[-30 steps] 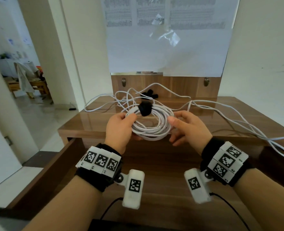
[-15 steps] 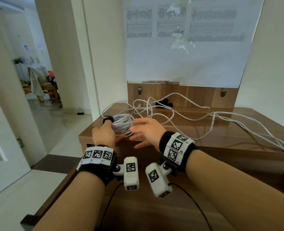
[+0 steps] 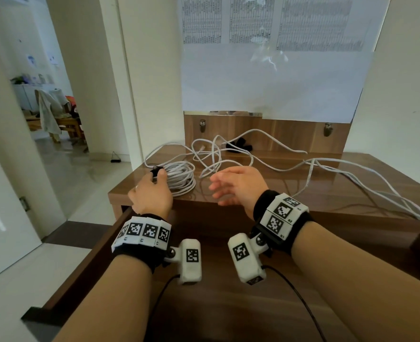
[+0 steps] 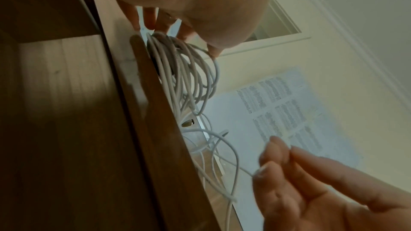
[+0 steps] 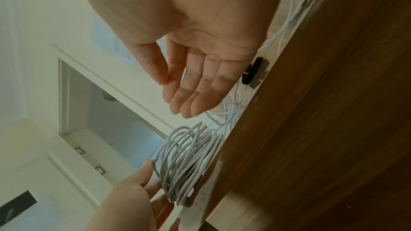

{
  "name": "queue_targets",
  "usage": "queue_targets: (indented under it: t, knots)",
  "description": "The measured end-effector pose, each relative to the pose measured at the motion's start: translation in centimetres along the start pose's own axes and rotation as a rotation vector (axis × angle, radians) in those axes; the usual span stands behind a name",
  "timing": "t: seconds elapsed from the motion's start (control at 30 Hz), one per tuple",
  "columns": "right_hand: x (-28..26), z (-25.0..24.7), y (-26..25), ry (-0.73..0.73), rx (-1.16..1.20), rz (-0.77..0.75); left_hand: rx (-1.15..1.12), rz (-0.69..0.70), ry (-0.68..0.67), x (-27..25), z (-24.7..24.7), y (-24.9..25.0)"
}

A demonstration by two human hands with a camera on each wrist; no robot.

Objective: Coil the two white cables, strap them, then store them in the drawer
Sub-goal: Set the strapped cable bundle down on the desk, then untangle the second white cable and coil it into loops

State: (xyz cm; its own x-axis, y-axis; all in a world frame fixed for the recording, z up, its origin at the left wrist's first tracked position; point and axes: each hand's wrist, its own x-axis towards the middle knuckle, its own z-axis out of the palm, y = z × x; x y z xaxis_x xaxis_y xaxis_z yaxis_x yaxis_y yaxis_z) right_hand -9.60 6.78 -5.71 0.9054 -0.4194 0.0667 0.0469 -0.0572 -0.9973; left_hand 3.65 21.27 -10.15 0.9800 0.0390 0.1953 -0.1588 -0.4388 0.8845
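Worktop of glossy brown wood (image 3: 327, 193), open wooden drawer (image 3: 204, 304) below. Loose white cable (image 3: 310, 169) sprawls left to right, trailing off the right edge. Strapped white cable coil (image 3: 181, 177) lies flat at the front left corner, long axis left-right. Left hand (image 3: 152, 193) pinches its left rim; right hand (image 3: 238, 186) hovers spread just beside it.

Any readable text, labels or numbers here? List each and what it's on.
"R2", "R1": tiny labels on the right wristband, barely legible.
Printed tables on the wall sheets: too small to read.
Tiny marks on the left wristband: blurred.
Square codes on the wrist cameras: patterns, no text.
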Motion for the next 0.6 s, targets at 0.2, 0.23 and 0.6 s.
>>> queue_targets:
  t: [0.2,0.23,0.6]
  knots:
    - [-2.8,-3.2,-0.3,0.068,-0.004,-0.055,-0.246,0.146,0.094,-4.9,-0.5,3.3]
    - [-3.5,-4.1,-0.4,0.094,-0.022,-0.072,-0.331,0.202,0.070,-5.9,-0.4,4.2]
    - [-10.9,-21.4,-1.4,0.942,-0.210,-0.389,-0.626,0.367,-0.452,-14.9,8.0,10.7]
